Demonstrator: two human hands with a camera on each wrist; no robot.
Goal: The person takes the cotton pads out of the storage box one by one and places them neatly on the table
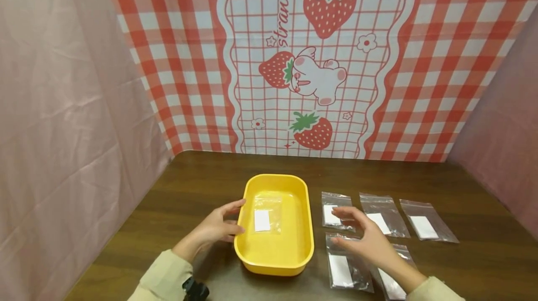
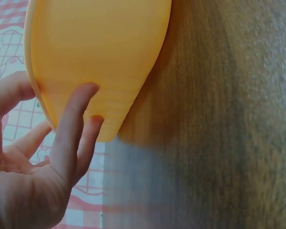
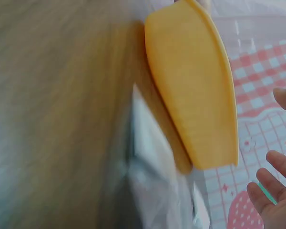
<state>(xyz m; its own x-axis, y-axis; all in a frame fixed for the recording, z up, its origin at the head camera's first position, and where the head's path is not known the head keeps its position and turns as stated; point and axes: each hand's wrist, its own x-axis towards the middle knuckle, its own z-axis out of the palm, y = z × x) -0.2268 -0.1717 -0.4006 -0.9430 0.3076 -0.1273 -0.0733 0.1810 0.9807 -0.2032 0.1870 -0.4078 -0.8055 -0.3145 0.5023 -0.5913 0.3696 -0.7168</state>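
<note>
A yellow plastic basin (image 1: 273,263) stands on the table; a clear zip bag with a white card (image 1: 262,220) lies inside it. My left hand (image 1: 216,226) holds the basin's left side, thumb at the rim and other fingertips against the outer wall (image 2: 105,52). To the right, my right hand (image 1: 367,240) hovers over the zip bags, thumb and fingers spread apart with nothing between them. Its fingertips overlap a small zip bag (image 1: 329,214) in the head view. A bag with a white card (image 1: 340,270) lies just below the thumb.
Further zip bags with white cards lie at right: one beyond the hand (image 1: 380,221), one farther right (image 1: 424,227), and one partly under the right forearm (image 1: 392,284). A strawberry-print cloth (image 1: 311,81) hangs behind the brown table (image 1: 201,179).
</note>
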